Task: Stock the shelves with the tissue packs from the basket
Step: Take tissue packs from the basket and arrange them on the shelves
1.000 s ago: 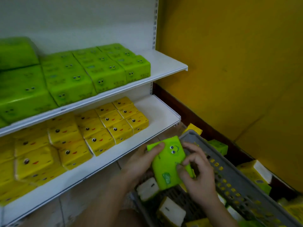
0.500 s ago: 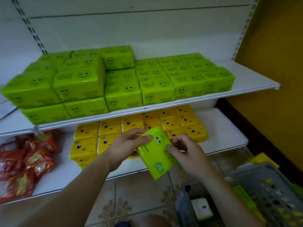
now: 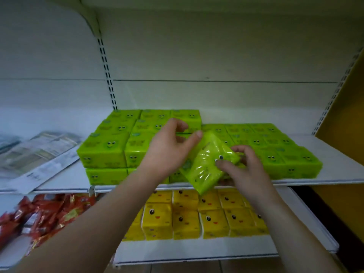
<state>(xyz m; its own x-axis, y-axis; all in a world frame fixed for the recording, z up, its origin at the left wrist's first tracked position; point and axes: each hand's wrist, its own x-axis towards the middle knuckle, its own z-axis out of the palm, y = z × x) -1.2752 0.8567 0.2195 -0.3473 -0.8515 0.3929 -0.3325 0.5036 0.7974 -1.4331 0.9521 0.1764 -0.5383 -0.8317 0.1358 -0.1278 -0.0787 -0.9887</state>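
A green tissue pack (image 3: 208,164) with a printed smiley face is tilted in the air in front of the upper shelf (image 3: 334,160). My left hand (image 3: 167,150) holds its upper left edge with the thumb on top. My right hand (image 3: 244,168) grips its lower right side, fingers curled over the wrapper. Behind them, stacked green tissue packs (image 3: 110,148) fill the upper shelf, two layers high on the left, a single layer (image 3: 275,152) on the right. Yellow tissue packs (image 3: 187,217) sit on the lower shelf (image 3: 197,251). The basket is out of view.
Printed papers (image 3: 39,152) lie on the upper shelf to the left. Red snack packets (image 3: 43,215) are piled at the left of the lower shelf. A yellow wall (image 3: 348,115) borders the shelving on the right. Bare shelf shows at the upper shelf's right end.
Both hands have raised the green pack from in front of the lower shelf up to the upper shelf's green stacks. The view has tilted upward and the basket has dropped out of sight.
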